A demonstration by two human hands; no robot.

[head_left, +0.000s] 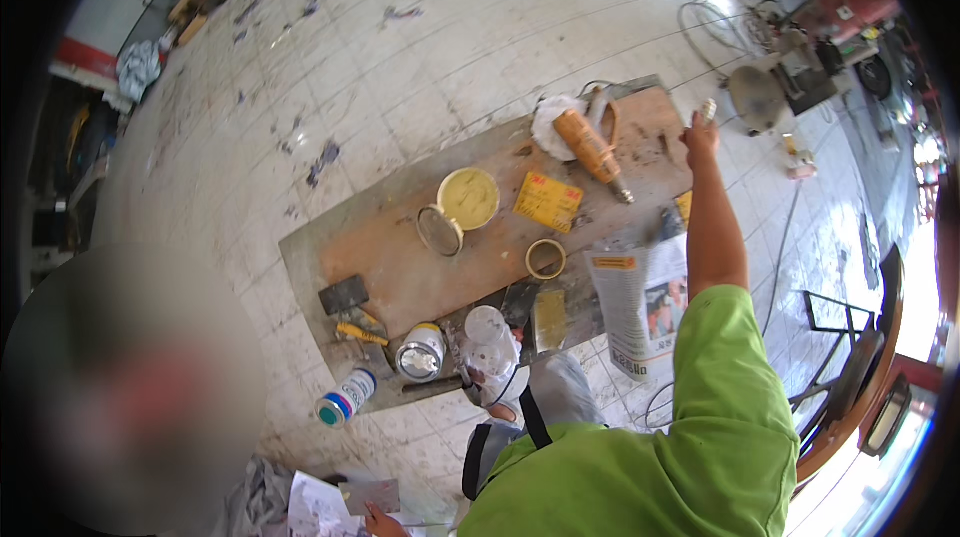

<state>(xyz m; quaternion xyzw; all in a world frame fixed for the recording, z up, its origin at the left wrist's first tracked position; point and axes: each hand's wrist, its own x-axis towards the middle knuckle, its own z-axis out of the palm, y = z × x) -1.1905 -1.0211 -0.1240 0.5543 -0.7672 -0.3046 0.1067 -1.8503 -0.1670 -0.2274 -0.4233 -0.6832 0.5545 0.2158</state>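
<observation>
My right arm, in a green sleeve, stretches out past the right end of a low board (375, 277). A small white object (709, 109) whose kind I cannot make out sticks up from the closed fingers of my right hand (701, 134). At the lower edge, my left hand (382, 524) pinches a thin grey-brown rectangular sheet (370, 496). Beneath that sheet is a loose white paper (316, 505). Part of the left hand is cut off by the frame.
On the board stand an open tub of yellowish paste (470, 197), an orange power tool (590, 144), a yellow packet (548, 202) and a tape roll (546, 259). Cans (421, 351), a clear plastic cup (487, 326) and newspaper (640, 302) line its near side. A hose (690, 27) lies far right.
</observation>
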